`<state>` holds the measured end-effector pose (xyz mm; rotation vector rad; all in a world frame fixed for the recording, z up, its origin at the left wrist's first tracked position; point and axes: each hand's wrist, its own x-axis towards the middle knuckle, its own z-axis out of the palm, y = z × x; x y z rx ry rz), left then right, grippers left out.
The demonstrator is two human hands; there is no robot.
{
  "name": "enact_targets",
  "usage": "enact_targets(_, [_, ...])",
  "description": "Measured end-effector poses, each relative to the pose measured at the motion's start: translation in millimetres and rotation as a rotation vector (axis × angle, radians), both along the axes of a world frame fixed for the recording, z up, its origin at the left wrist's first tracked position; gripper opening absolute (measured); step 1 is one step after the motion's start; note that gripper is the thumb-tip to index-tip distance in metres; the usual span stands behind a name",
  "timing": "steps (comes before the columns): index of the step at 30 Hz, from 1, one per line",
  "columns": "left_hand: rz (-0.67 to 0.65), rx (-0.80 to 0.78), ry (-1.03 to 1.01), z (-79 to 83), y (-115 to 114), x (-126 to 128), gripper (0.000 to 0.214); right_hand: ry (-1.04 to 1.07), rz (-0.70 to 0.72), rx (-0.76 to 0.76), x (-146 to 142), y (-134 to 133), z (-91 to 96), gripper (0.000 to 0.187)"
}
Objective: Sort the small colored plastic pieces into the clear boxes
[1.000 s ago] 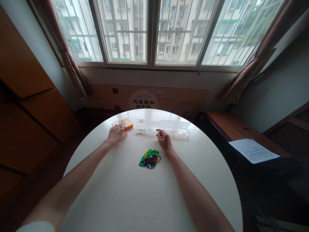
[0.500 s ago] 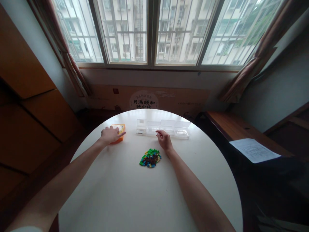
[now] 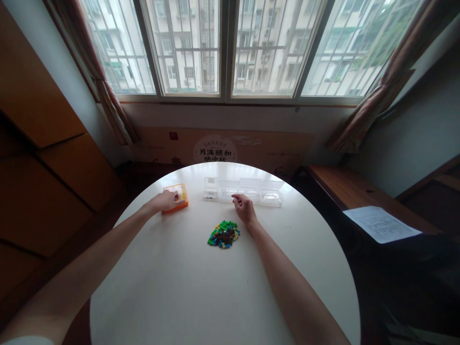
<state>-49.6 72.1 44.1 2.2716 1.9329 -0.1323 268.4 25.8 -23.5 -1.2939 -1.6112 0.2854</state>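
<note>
My left hand lies over an orange box with a pale, clear-looking inside, at the left of the white table. Its fingers bend down into or onto the box, with the thumb held apart; the fingertips are slightly blurred. My right hand rests at the near edge of a clear compartment case, whose lids stand up. Thumb and forefinger are pinched together there, and whatever is between them is too small to make out. Nearer to me is a heap of small toy bricks in green, brown, blue, yellow and tan.
The round white table has a curved edge on both sides. To the right, a printed sheet lies by a wooden bench. A printed cardboard panel stands below the window behind the table.
The orange box has turned slightly under my left hand, whose fingers have drawn in over it. My right hand and the brick heap stay in place.
</note>
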Motion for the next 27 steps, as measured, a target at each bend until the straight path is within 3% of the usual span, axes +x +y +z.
enact_targets(2, [0.016, -0.054, 0.016, 5.9, -5, 12, 0.075, -0.001, 0.000, -0.001, 0, -1, 0.0, 0.025])
enact_targets(5, [0.071, -0.261, -0.059, 20.1, -14, 24, 0.076, -0.001, 0.003, -0.001, 0, -1, 0.6, 0.025])
enact_targets(7, [0.017, -0.347, -0.076, 30.7, -18, 26, 0.071, -0.002, 0.005, -0.002, 0, -2, 1.2, 0.025])
enact_targets(10, [-0.078, -0.400, -0.121, 43.2, -18, 21, 0.067, 0.003, 0.005, -0.005, 0, -1, 1.2, 0.025])
enact_targets(12, [-0.152, -0.302, -0.174, 45.0, -15, 13, 0.069, 0.009, 0.004, -0.009, 0, 0, 0.7, 0.025])
enact_targets(15, [-0.336, -0.077, -0.256, 34.8, -9, 1, 0.091, 0.001, 0.006, -0.009, 0, 0, -0.4, 0.025])
enact_targets(17, [-0.385, -0.093, -0.236, 22.4, -6, -5, 0.101, -0.016, 0.007, -0.003, 0, 0, -1.1, 0.026])
enact_targets(21, [-0.316, -0.079, -0.237, -0.3, -9, -6, 0.098, -0.049, 0.005, 0.001, -1, -1, -1.1, 0.026])
enact_targets(27, [-0.267, 0.261, -0.247, -26.0, -38, 4, 0.073, -0.067, -0.004, -0.006, -1, -5, 3.2, 0.029])
